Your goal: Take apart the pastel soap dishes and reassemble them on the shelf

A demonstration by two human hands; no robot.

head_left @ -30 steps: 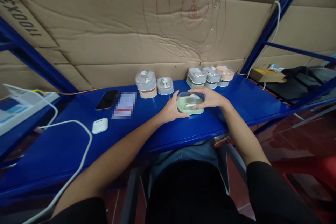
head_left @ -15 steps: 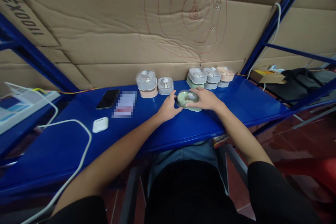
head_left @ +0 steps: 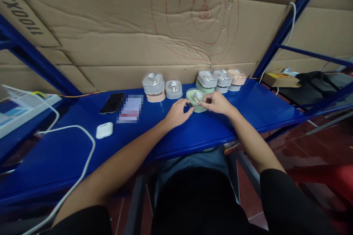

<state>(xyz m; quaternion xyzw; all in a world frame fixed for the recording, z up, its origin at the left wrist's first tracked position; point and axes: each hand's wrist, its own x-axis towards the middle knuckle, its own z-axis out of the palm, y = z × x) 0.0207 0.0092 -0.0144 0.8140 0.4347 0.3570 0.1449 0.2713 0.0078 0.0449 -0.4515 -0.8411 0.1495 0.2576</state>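
Note:
A green container [head_left: 195, 105] with a clear lid lies flat on the blue table [head_left: 176, 136], between my hands. My right hand [head_left: 217, 102] is at its right side, thumb and forefinger pinched at the small handle on the lid. At the left edge of the container is my left hand [head_left: 178, 112], fingers curved and apart, with nothing held in it. Behind stand a grey container [head_left: 174, 89], a grey one stacked on a pink one [head_left: 156, 97], and several more stacked containers [head_left: 206, 79] at the right.
Left on the table are a black phone [head_left: 112, 103], a blurred-out flat item [head_left: 130, 109], a white earphone case [head_left: 104, 130] and a white cable [head_left: 91, 150]. A cardboard wall [head_left: 118, 51] rises behind; blue posts [head_left: 289, 14] frame the sides. A red chair [head_left: 325, 183] is at lower right.
My right hand has drawn its fingers together at the lid's handle, where they were spread around the container. The container has shifted slightly up and left. My left hand stays beside it.

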